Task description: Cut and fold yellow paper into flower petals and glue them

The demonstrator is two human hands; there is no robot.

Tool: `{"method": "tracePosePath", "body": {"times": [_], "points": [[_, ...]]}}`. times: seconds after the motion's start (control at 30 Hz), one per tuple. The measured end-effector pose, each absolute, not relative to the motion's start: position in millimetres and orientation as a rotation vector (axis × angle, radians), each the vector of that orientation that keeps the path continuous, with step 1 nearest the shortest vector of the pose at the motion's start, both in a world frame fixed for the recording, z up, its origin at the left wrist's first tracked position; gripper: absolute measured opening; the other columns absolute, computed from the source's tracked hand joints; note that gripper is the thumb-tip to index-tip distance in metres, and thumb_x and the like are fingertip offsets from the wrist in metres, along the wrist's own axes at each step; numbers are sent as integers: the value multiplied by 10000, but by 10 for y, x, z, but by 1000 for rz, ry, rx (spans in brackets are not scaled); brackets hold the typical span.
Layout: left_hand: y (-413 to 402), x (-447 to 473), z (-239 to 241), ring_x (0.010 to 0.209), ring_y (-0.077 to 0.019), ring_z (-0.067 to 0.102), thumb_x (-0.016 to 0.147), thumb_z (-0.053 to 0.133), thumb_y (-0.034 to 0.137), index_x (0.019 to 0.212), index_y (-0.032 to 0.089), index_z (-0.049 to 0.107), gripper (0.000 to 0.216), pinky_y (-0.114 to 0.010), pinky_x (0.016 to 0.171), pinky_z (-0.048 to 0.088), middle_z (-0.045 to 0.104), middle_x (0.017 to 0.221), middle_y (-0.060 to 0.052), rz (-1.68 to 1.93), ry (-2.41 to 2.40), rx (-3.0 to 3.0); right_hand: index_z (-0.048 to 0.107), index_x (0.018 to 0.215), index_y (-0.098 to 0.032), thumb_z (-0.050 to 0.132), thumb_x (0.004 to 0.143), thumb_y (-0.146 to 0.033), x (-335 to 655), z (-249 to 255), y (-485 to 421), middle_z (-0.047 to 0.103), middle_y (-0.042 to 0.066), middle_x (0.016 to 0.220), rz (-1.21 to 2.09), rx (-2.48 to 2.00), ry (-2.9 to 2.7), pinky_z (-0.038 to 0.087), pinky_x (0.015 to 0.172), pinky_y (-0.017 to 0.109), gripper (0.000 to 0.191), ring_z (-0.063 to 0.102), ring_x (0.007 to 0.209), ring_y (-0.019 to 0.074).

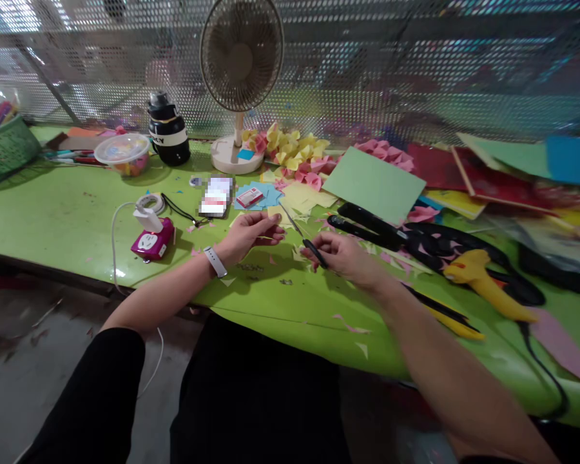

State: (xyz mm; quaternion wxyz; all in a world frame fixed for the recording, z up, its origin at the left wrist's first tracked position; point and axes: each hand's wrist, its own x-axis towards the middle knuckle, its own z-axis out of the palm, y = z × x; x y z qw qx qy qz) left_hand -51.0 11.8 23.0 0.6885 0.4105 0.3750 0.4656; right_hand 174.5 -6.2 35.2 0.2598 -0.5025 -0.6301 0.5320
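Over the green table, my right hand [341, 256] grips a pair of scissors [314, 251] by their black handles. The blades point away and to the left, over pale yellow paper. Just left of them is my left hand [255, 233], with a pale wristband on the wrist. Its thumb and fingers are apart, and I see nothing held between them. Beyond its thumb is a pale yellow paper piece [276, 211]; whether they touch is unclear. Farther back lie yellow paper sheets [302, 196], blue paper pieces [269, 194] and a small red-and-white box [250, 197].
A white fan [236, 158] stands behind folded yellow paper shapes [294, 147]. To the left are a phone [216, 196], a purple socket block [153, 240], a tape roll [149, 203] and a black bottle [169, 132]. On the right lie a yellow glue gun [493, 283] and green paper [374, 183].
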Motion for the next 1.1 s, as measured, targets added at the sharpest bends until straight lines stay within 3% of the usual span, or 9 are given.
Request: {"method": "tracePosePath", "body": {"times": [0.17, 0.57, 0.83, 1.1], "points": [[140, -516, 212, 648, -77, 675, 921, 700, 287, 889, 129, 632, 175, -249, 715, 560, 722, 770, -26, 1069, 890, 919, 597, 744, -199, 869, 566, -657, 1785, 301, -25, 645, 7, 660, 1480, -1319, -1681, 457, 579, 304, 561, 607, 593, 149], [140, -527, 194, 625, -74, 672, 895, 726, 307, 825, 115, 633, 225, -235, 672, 550, 720, 758, -34, 936, 823, 1044, 597, 811, -195, 833, 607, -665, 1800, 305, 3, 663, 26, 683, 1462, -1346, -1760, 351, 497, 269, 564, 578, 598, 154], [161, -535, 156, 770, -120, 736, 891, 736, 351, 910, 131, 652, 237, -254, 726, 567, 766, 876, -75, 952, 866, 1007, 598, 783, -201, 818, 656, -652, 1818, 270, -2, 636, 11, 653, 1448, -1299, -1731, 389, 520, 283, 518, 559, 562, 140], [156, -531, 203, 750, -111, 736, 909, 714, 287, 912, 124, 643, 178, -224, 679, 553, 751, 837, -58, 982, 897, 977, 607, 743, -193, 836, 655, -635, 1842, 259, 15, 625, 8, 671, 1454, -1271, -1712, 454, 586, 306, 506, 574, 580, 136]]}}
